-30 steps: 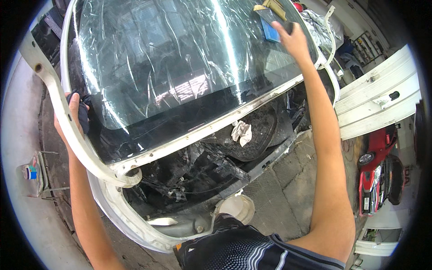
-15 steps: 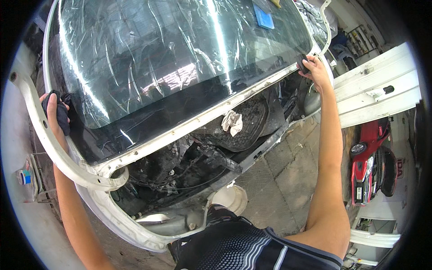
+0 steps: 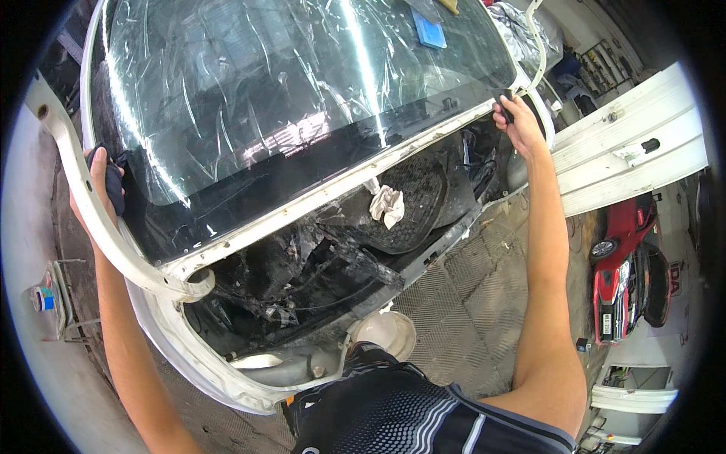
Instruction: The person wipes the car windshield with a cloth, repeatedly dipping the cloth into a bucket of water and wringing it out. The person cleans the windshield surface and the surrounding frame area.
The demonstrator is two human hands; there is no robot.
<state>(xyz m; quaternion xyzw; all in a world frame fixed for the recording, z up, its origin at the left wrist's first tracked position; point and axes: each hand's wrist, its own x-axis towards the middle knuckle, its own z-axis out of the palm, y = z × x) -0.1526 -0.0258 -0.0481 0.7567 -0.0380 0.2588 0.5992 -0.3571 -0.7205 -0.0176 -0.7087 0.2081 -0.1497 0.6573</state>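
Note:
A large windshield [image 3: 249, 98], covered in wrinkled clear film with a black border, lies in the white car body frame [image 3: 318, 195]. At its left edge, beside a curved white bar [image 3: 76, 170], my left hand [image 3: 100, 185] is closed around a dark, soft-looking piece [image 3: 115, 181]. By the near right corner of the glass, my right hand [image 3: 525, 129] is closed on a small black piece [image 3: 505, 110]. I cannot make out the kind of either piece. Fingers of the left hand are partly hidden behind the bar and the piece.
Below the glass gapes the dark engine bay [image 3: 302, 265], where a crumpled pale cloth [image 3: 387, 206] lies. A blue flat box [image 3: 429, 29] rests on the glass. To the right stand a white panel [image 3: 628, 144] and a red car [image 3: 616, 280]. A whitish bucket [image 3: 386, 333] sits near my body.
The view has tilted slightly. Both hands keep their holds at the glass edges; the right hand appears a little lower and further left in the picture, the left a little further right.

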